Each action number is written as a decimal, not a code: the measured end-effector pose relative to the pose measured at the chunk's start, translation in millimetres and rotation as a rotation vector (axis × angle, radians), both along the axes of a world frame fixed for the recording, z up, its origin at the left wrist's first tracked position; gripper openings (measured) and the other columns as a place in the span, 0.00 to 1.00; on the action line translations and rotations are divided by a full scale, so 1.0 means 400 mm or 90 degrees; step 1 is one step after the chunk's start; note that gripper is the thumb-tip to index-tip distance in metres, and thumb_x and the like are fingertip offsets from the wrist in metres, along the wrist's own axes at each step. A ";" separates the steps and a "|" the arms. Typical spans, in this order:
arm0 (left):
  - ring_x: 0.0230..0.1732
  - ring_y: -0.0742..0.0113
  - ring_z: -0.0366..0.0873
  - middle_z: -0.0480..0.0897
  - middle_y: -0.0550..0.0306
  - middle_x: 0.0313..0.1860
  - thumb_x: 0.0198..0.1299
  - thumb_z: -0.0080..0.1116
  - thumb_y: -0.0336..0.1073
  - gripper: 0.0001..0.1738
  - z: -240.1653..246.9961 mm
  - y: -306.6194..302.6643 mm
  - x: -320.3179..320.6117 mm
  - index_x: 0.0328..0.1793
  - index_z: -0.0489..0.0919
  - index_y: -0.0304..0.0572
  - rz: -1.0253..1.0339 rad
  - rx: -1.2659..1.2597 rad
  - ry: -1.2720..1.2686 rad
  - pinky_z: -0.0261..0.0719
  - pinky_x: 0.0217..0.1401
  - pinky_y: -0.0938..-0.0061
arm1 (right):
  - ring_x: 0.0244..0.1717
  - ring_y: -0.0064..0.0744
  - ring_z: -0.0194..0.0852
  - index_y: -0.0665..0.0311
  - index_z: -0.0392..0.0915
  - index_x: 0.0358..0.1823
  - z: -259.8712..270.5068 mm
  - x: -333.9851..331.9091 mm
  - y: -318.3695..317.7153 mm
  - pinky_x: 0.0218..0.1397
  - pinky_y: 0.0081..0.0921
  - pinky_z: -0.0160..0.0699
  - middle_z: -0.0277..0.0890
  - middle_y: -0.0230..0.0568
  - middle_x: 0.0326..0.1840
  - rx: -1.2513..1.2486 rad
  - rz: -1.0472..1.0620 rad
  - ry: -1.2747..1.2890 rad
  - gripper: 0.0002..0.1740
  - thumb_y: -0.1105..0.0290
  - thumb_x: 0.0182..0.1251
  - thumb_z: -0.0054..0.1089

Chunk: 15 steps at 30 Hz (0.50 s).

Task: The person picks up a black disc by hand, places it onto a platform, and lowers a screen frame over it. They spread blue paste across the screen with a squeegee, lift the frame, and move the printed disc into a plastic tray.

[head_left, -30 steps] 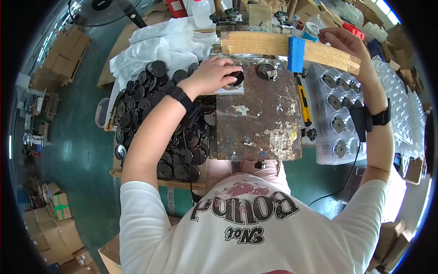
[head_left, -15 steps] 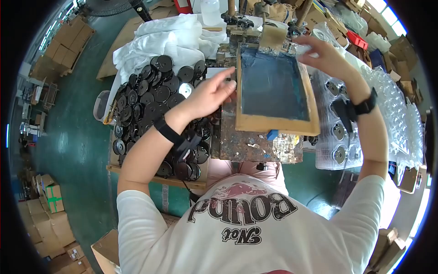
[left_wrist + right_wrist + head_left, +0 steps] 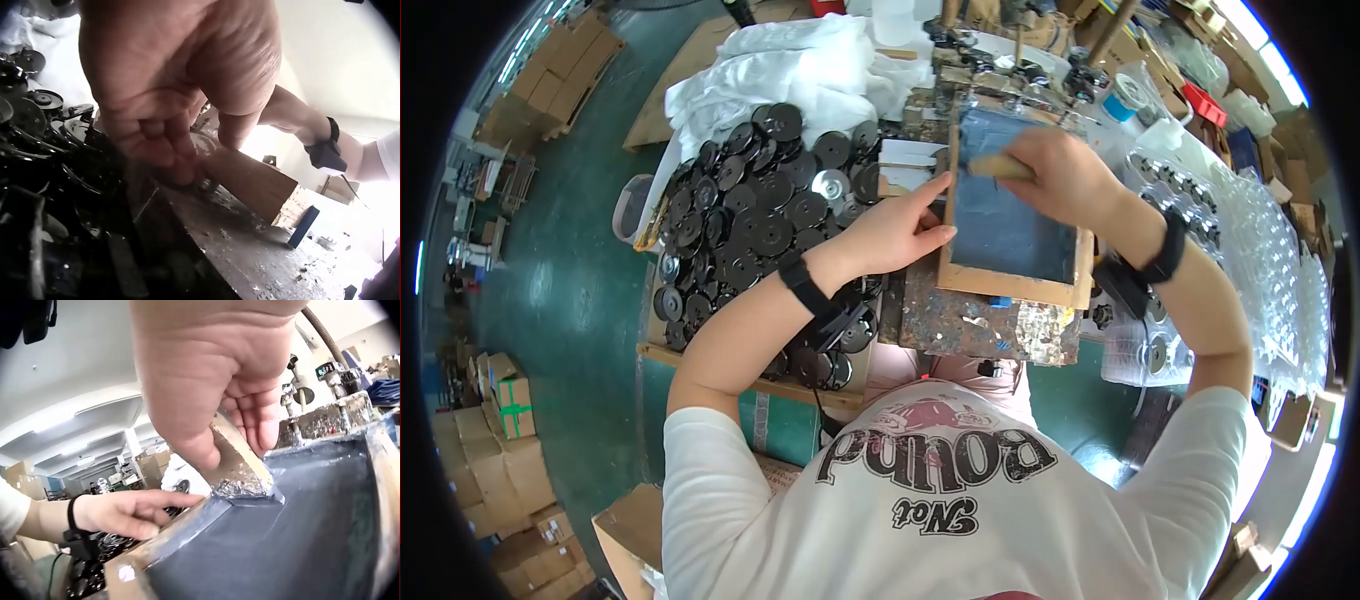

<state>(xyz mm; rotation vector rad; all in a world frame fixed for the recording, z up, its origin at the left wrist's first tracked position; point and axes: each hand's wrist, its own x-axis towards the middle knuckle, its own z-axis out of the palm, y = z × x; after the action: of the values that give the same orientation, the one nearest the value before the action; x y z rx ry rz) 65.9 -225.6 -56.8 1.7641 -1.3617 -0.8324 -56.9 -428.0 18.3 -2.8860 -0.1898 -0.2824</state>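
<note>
A wooden frame (image 3: pixel 1012 284) with a blue-grey mesh (image 3: pixel 1010 232) lies low over the stained board (image 3: pixel 940 325). My right hand (image 3: pixel 1065 175) grips a tan, flat-bladed tool (image 3: pixel 998 166); in the right wrist view, the tool's smeared edge (image 3: pixel 247 489) meets the mesh near the frame's left side. My left hand (image 3: pixel 890 235) touches the left rail, index finger extended. The right wrist view shows this hand (image 3: pixel 125 512) with index and thumb apart. In the left wrist view its fingers (image 3: pixel 169 150) bend beside the rail (image 3: pixel 253 184); their tips are partly obscured.
Black discs (image 3: pixel 770 232) are heaped left of the board, with white cloth (image 3: pixel 800 70) behind them. Clamps (image 3: pixel 1030 72) stand behind the frame. Clear plastic trays (image 3: pixel 1145 345) holding discs lie on the right, beside bubble-like plastic sheeting (image 3: pixel 1270 270).
The frame has come down from its raised, tilted position. My left hand has moved from a disc on the board to the frame's left side. My right hand now grips the tool over the mesh.
</note>
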 end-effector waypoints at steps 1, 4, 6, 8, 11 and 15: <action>0.33 0.60 0.78 0.81 0.51 0.34 0.59 0.55 0.41 0.38 -0.003 0.005 0.002 0.71 0.50 0.41 -0.001 -0.006 0.004 0.74 0.38 0.72 | 0.34 0.48 0.71 0.66 0.75 0.35 0.006 -0.013 0.012 0.39 0.35 0.71 0.72 0.45 0.29 0.018 0.017 0.008 0.12 0.70 0.49 0.62; 0.33 0.60 0.78 0.81 0.51 0.33 0.59 0.55 0.41 0.38 0.010 0.006 -0.004 0.71 0.50 0.41 0.014 0.003 0.001 0.74 0.38 0.72 | 0.33 0.46 0.71 0.67 0.75 0.35 0.044 -0.024 0.032 0.38 0.33 0.72 0.72 0.45 0.29 0.044 0.020 0.066 0.11 0.71 0.50 0.62; 0.34 0.59 0.78 0.81 0.51 0.32 0.59 0.55 0.41 0.38 0.023 0.011 -0.004 0.71 0.51 0.41 0.013 0.006 -0.003 0.74 0.39 0.72 | 0.33 0.45 0.71 0.67 0.75 0.35 0.057 -0.021 0.021 0.38 0.32 0.72 0.72 0.45 0.29 0.054 0.013 0.094 0.11 0.72 0.50 0.62; 0.33 0.62 0.78 0.81 0.53 0.32 0.60 0.55 0.41 0.36 0.036 0.012 -0.003 0.71 0.52 0.41 0.011 -0.013 0.007 0.74 0.39 0.73 | 0.33 0.41 0.73 0.67 0.75 0.38 0.067 0.020 -0.028 0.38 0.29 0.72 0.74 0.44 0.30 0.016 -0.062 0.066 0.12 0.72 0.51 0.61; 0.34 0.66 0.77 0.81 0.54 0.34 0.60 0.54 0.41 0.35 0.085 0.009 0.004 0.70 0.54 0.42 -0.013 -0.040 0.012 0.74 0.40 0.74 | 0.34 0.36 0.74 0.67 0.74 0.42 0.081 0.042 -0.138 0.40 0.27 0.72 0.75 0.42 0.33 0.068 -0.162 0.025 0.15 0.70 0.53 0.61; 0.37 0.72 0.75 0.80 0.53 0.42 0.61 0.54 0.40 0.31 0.157 0.000 0.013 0.69 0.58 0.44 -0.057 -0.159 0.065 0.74 0.42 0.76 | 0.36 0.28 0.74 0.69 0.72 0.50 0.103 -0.017 -0.332 0.42 0.27 0.73 0.76 0.39 0.36 0.225 -0.299 -0.003 0.20 0.67 0.58 0.59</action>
<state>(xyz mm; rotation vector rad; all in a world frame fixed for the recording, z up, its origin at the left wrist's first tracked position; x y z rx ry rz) 71.3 -225.8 6.2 1.4603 -1.4189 -0.7528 -63.6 -560.8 59.4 -2.5391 0.4950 -0.3601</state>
